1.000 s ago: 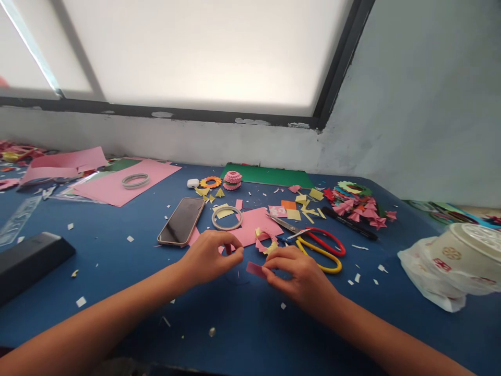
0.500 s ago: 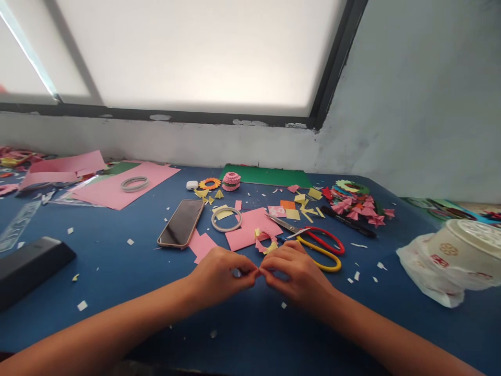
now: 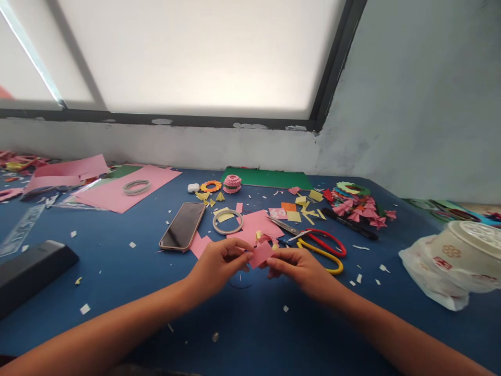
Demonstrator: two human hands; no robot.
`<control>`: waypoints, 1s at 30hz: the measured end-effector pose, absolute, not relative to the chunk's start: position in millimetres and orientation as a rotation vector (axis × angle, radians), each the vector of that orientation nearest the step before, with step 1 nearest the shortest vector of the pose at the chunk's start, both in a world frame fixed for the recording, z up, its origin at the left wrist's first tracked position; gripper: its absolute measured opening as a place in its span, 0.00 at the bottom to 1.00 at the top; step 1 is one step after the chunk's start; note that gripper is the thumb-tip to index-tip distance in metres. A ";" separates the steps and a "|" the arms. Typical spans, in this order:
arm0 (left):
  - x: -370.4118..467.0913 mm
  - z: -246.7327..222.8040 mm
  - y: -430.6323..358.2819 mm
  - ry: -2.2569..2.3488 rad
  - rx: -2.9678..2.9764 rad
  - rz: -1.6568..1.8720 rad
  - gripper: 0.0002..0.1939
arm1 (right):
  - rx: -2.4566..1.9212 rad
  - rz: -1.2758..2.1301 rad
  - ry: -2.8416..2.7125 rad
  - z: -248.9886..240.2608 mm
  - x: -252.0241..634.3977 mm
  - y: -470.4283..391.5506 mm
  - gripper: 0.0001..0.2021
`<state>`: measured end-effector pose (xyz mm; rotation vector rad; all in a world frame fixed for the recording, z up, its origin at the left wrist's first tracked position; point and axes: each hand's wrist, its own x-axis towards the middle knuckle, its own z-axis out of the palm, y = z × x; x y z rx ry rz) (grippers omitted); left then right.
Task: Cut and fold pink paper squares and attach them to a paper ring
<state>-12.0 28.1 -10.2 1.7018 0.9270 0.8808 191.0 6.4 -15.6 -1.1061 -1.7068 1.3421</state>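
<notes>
head view, and both hands meet over the blue tabletop [image 3: 250, 334], a small pink paper square [image 3: 261, 255] up between them! the left hand [image 3: 215, 267] has thumb and fingers closed on its left side; the right hand [image 3: 303, 267] pinches the right side, fingers curled in. and it's crowded beyond: a notched paper ring [image 3: 276, 241] sits right behind the square, partly hidden, with a pink sheet [image 3: 248, 225] past it. scissors [image 3: 324, 241] are the big obstacle, red and yellow handles just beyond the right hand, blades pointing away to the left. over on the left, a phone [image 3: 182, 226] lies past the left hand, a tape roll [image 3: 215, 223] near its right side. yellow scraps [image 3: 293, 216] litter the middle, and a black marker [image 3: 350, 224] slants in front of a heap of folded paper [image 3: 364, 205]. now the edges: the far side runs up against the wall [image 3: 176, 141], a green sheet [image 3: 270, 178] lying along it; the right edge slants down behind a bagged white cup [image 3: 454, 250], well apart from the right hand. nearer, between the forearms, blue surface stretches toward the viewer, dotted with a few pale bits.
</notes>
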 end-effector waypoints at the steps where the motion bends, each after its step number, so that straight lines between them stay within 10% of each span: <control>1: -10.7 -12.2 27.7 0.929 1.706 0.860 0.09 | -1.115 1.347 -1.687 -16.8 190.2 6.0 0.14; 26: -6.8 -1.9 18.8 1.163 2.073 0.509 0.18 | -1.290 1.714 -1.674 -16.8 182.9 2.0 0.11; 30: -7.2 -7.4 15.9 1.365 2.356 0.423 0.13 | -1.498 1.298 -2.025 -16.4 180.5 -3.2 0.11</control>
